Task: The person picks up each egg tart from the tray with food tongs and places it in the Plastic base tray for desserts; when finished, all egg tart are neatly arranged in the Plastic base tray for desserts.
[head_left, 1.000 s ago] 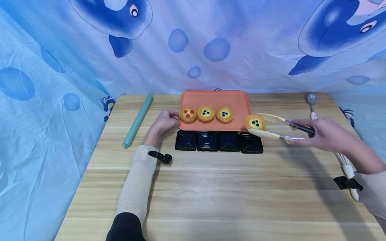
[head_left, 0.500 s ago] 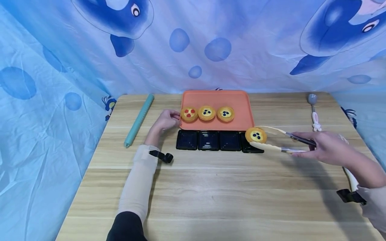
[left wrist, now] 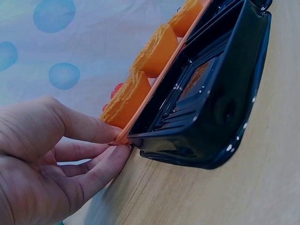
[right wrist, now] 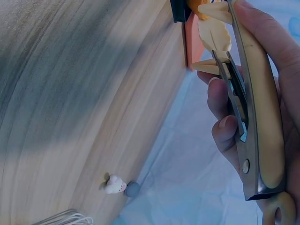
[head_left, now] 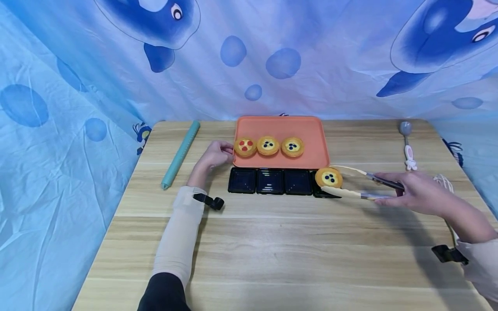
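My right hand grips a pair of tongs with cream tips and metal arms. Between the tips sits an egg tart topped with dark berries, over the rightmost black square tray of a row of several. The left hand pinches the left front corner of an orange baking tray between thumb and fingers. On that tray stand three tarts in a line: a red-topped tart at the left, then a berry tart and another berry tart.
A teal rolling pin lies left of the left hand. Along the right side are a spoon with a rabbit handle and a whisk, partly behind the right arm. A blue curtain hangs behind the table.
The right hand with the tongs and the tart has come nearer, from beside the orange tray's right front corner to over the rightmost black tray. My left hand stays at the orange tray.
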{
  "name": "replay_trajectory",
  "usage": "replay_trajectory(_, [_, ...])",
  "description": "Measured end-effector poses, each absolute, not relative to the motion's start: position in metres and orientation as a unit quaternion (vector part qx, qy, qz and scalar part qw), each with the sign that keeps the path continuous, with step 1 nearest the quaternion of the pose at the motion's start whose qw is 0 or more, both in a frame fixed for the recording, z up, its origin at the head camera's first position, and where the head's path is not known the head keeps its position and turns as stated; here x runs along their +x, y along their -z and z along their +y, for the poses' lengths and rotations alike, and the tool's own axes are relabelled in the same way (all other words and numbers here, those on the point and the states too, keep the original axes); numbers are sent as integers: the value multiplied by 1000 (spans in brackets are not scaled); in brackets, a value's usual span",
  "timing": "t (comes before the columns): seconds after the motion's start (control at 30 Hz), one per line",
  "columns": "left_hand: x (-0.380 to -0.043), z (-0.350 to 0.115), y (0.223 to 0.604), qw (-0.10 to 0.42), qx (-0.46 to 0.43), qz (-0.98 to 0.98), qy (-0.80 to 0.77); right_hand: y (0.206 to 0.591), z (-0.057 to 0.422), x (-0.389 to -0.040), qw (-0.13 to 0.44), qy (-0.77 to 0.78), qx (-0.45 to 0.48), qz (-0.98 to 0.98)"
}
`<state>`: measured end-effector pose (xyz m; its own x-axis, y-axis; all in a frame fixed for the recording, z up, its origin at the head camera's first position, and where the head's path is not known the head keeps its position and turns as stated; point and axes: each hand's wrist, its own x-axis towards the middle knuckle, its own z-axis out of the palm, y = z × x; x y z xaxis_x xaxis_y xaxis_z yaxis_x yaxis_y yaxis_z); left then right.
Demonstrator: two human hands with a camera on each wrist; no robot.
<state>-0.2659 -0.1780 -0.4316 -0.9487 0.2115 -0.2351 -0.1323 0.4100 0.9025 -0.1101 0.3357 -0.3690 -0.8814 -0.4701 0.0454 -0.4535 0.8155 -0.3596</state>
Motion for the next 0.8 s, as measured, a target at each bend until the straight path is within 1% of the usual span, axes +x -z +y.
replay_trajectory(0.13, [-266, -178, 432, 160, 23, 820, -549, 371, 336, -109, 28, 191, -239, 952])
replay_trajectory(0.27, [-267, -178, 433, 159, 22, 817, -554, 373, 338, -110, 17, 195, -243, 950])
replay_trajectory(0.37, [-266, -179, 432, 158, 23, 816, -556, 371, 338, -110, 20, 196, -241, 951])
replay_trajectory(0.5, [-265, -180, 431, 155, 23, 816, -557, 367, 339, -109, 30, 183, -211, 960])
replay_trajectory(0.63, [-265, -180, 431, 153, 21, 814, -559, 362, 338, -108, 21, 158, -178, 971])
replay_trajectory(0.8, [-265, -179, 433, 156, 22, 814, -560, 358, 336, -108, 24, 146, -165, 975])
